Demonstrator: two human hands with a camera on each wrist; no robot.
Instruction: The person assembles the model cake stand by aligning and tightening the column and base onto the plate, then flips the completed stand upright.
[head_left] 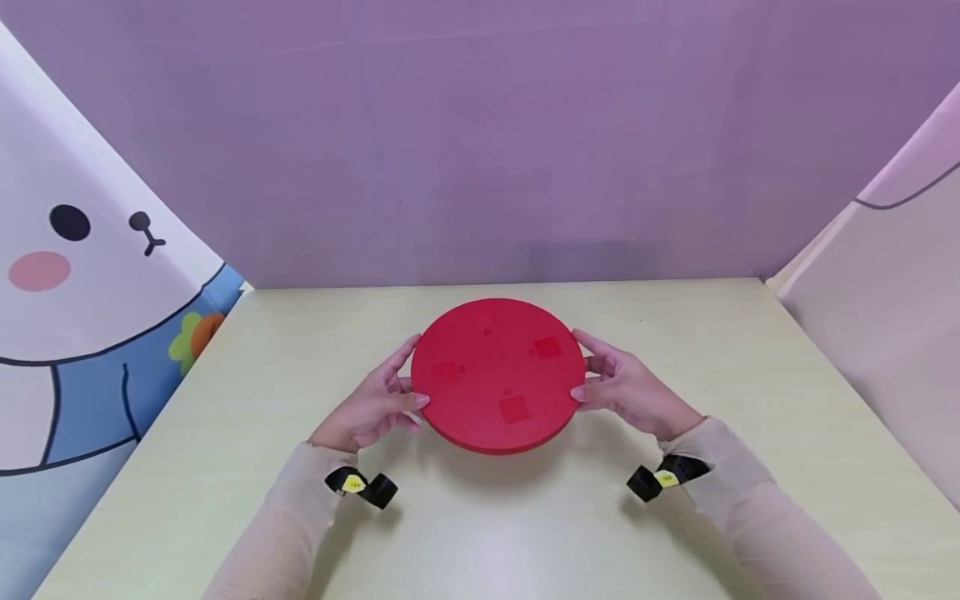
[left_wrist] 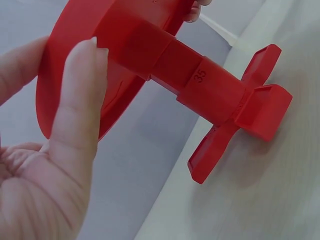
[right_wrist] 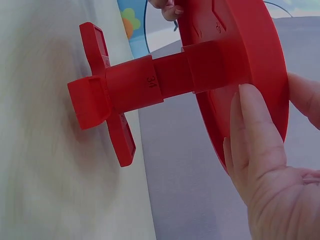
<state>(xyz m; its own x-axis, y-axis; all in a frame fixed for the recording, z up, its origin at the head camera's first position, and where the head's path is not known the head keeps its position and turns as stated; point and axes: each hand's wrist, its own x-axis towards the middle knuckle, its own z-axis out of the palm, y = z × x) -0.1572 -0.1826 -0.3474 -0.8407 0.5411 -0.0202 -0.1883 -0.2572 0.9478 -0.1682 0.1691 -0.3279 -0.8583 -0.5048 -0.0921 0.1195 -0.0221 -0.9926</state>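
Note:
A round red disc [head_left: 498, 375] with three faint square marks on top stands at the middle of the pale table [head_left: 480, 533]. My left hand [head_left: 401, 379] pinches its left rim and my right hand [head_left: 592, 367] pinches its right rim, thumbs on top and fingers underneath. The left wrist view shows my thumb [left_wrist: 80, 100] across the disc's edge [left_wrist: 70, 75]. Under the disc a square red post [left_wrist: 200, 82] marked 35 runs down to a cross-shaped foot [left_wrist: 250, 110] at the tabletop. The right wrist view shows the same post [right_wrist: 150, 82], marked 34, the foot [right_wrist: 95, 100] and my right hand [right_wrist: 270, 175] on the rim [right_wrist: 260, 75].
A purple wall [head_left: 480, 142] closes the back of the table. A cartoon rabbit panel [head_left: 82, 275] stands on the left and a pale panel [head_left: 892, 317] on the right. Black straps [head_left: 363, 486] sit on both wrists.

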